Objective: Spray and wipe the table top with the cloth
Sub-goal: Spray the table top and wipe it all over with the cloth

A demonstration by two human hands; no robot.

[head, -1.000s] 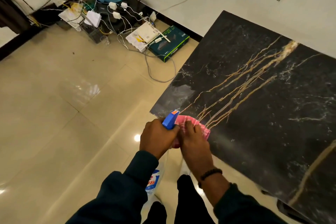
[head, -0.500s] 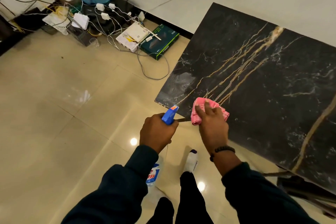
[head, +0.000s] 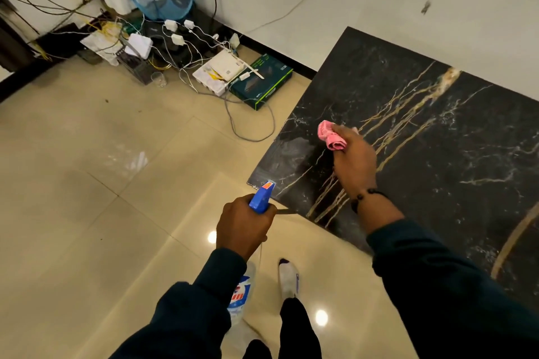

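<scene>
Desk top: black marble desk (head: 437, 160) with gold veins, standing against the wall; nothing is on it but the wiping hand.
Spray bottle: spray bottle (head: 262, 197) off the desk's near corner, nozzle aimed at it; left hand (head: 245, 227) wraps the neck, so mist the slab before wiping.
Cloth: pink cloth (head: 331, 135) bunched in the right hand (head: 354, 160), above the desk near its left edge; flatten it and wipe in overlapping strokes.

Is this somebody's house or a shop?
Probably a room in a house or small office. A black marble table top stands by a plain wall, the tiled floor is shiny, and chargers and a router lie tangled in the corner.
</scene>
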